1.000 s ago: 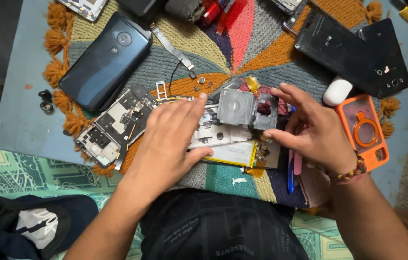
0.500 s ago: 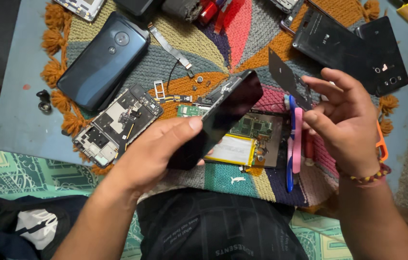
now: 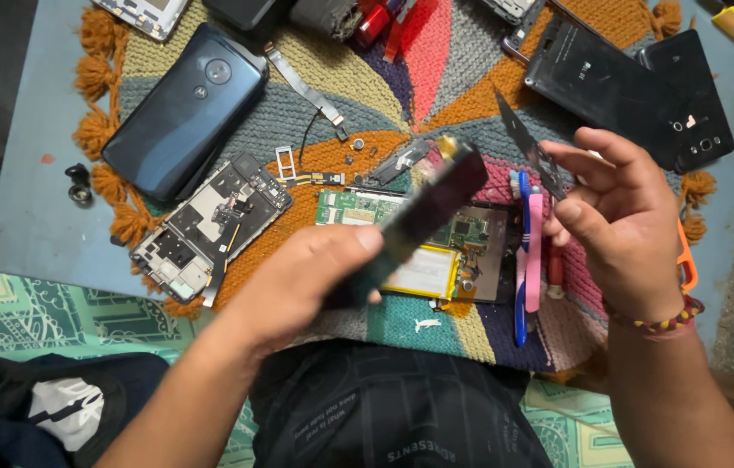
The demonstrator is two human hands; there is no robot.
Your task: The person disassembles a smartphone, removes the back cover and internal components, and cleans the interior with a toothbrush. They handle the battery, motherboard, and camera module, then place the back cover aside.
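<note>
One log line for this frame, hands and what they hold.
left hand: holds dark phone panel, blurred | right hand: pinches thin black strip | below: opened phone on woven mat

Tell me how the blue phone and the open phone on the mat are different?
The blue phone has its shiny back cover on; the open phone shows its green board and yellow battery. The blue phone lies tilted, clear of both hands; the open phone lies level, partly hidden by the left hand. Both rest on the mat.
</note>
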